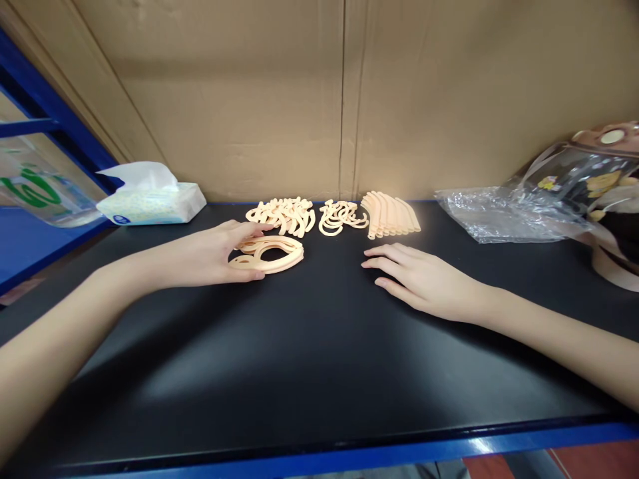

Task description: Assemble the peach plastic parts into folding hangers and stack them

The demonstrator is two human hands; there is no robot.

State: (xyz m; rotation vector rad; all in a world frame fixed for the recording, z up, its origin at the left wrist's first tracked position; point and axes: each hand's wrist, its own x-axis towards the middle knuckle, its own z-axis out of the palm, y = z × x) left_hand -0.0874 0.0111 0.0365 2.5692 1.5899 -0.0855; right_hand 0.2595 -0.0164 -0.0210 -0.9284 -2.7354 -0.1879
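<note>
My left hand is closed around a small stack of flat beige looped pieces, thumb at the near edge and a finger at the far edge. The stack lies on or just above the black tabletop; I cannot tell which. My right hand holds nothing, palm down over the table with its fingers apart. Just beyond its fingertips is a neat row of curved beige strips. Behind the left hand sits a heap of short curved beige pieces, and beside that a smaller pile of thin beige hooks.
A tissue pack stands at the back left beside a blue metal frame. Clear plastic wrap and a transparent bag with a strap lie at the right. A cardboard wall closes off the back of the black tabletop.
</note>
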